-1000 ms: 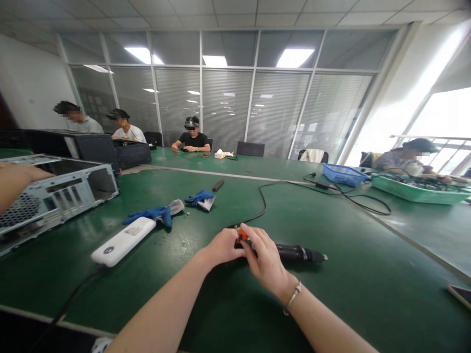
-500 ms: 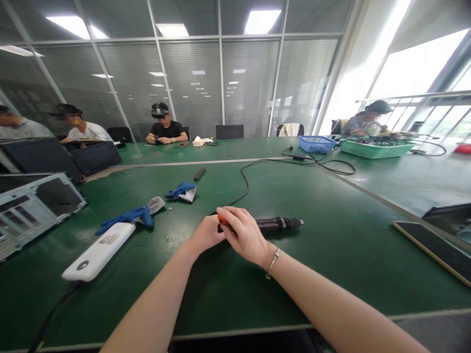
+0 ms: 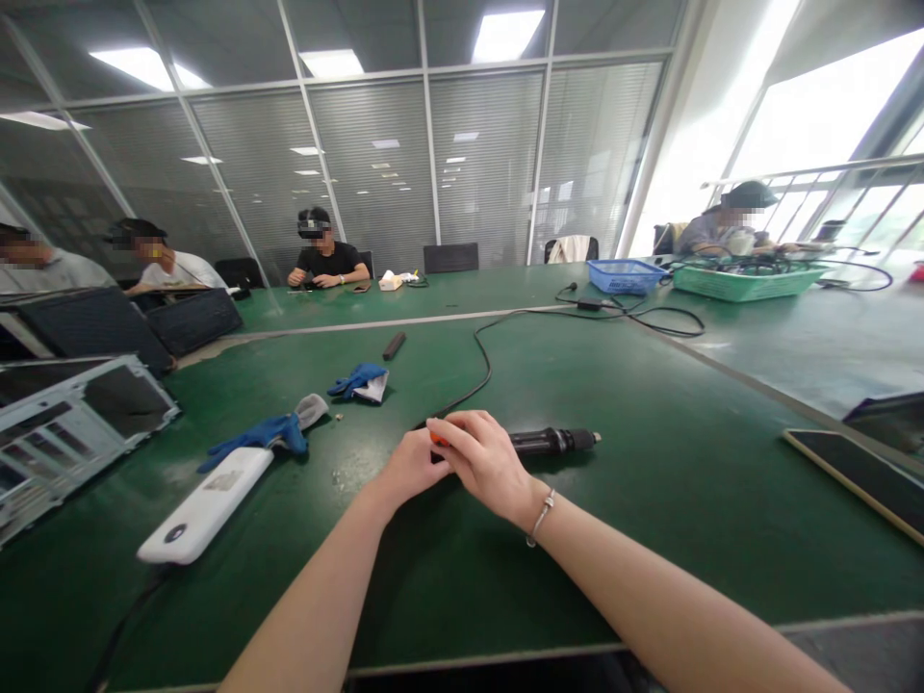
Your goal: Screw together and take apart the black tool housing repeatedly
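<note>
A black electric screwdriver [image 3: 549, 441] lies level just above or on the green table [image 3: 650, 520], its tip toward the right. My left hand [image 3: 411, 467] is closed around its rear end, where the cord [image 3: 489, 366] comes out. My right hand [image 3: 487, 462] wraps over the tool's body from above. Between the fingers of both hands shows a small orange part [image 3: 437, 438]. The rest of the grip is hidden beneath my hands.
To the left lie a white power bank-like box [image 3: 209, 505], blue-and-grey gloves [image 3: 264, 433] and a metal computer case [image 3: 79, 423]. A dark bar [image 3: 394, 346] lies ahead. Blue [image 3: 625, 277] and green baskets [image 3: 751, 281] stand far right, a dark flat panel [image 3: 859, 476] nearer. Several people sit around.
The view has shifted slightly, so the table's things appear a little to the right. Both hands keep their hold on the electric screwdriver, with hardly any movement.
</note>
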Motion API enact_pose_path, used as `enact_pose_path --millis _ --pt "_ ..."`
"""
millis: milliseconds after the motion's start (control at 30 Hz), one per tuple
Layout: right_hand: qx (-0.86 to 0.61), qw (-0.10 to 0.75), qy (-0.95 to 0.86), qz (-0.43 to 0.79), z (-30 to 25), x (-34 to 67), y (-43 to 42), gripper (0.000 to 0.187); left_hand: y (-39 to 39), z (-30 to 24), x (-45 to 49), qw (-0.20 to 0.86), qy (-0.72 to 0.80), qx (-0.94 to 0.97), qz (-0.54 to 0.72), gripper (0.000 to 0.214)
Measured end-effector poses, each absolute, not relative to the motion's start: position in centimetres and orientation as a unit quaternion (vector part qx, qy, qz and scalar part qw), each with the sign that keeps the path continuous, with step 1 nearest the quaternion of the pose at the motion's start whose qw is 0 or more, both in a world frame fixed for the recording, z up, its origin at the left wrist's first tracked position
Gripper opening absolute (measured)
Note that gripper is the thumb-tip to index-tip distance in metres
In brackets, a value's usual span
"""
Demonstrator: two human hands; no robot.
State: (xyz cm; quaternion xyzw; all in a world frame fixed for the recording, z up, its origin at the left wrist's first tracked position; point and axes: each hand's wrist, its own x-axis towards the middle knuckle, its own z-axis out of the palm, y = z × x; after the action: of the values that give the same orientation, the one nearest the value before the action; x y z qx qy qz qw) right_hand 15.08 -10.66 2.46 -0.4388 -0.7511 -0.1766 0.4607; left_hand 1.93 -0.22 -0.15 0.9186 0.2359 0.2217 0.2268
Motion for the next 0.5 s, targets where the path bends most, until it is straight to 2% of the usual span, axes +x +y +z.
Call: enact_pose_path --millis 133,333,500 --pt "-0.412 0.461 -0.773 -0.145 2.63 15.0 -10.74 0.053 -0.56 0.09 1.97 0.212 0.254 0.914 0.234 0.019" --pt "-0.428 0.455 -0.762 -0.174 2.66 15.0 -10.61 0.042 -0.52 -0.02 1.79 0.239 0.247 0.913 0.221 0.02" --pt "-0.412 0.435 -0.788 -0.141 2.91 14.91 -10.77 0.049 -0.36 -0.42 1.63 0.224 0.266 0.911 0.22 0.02"
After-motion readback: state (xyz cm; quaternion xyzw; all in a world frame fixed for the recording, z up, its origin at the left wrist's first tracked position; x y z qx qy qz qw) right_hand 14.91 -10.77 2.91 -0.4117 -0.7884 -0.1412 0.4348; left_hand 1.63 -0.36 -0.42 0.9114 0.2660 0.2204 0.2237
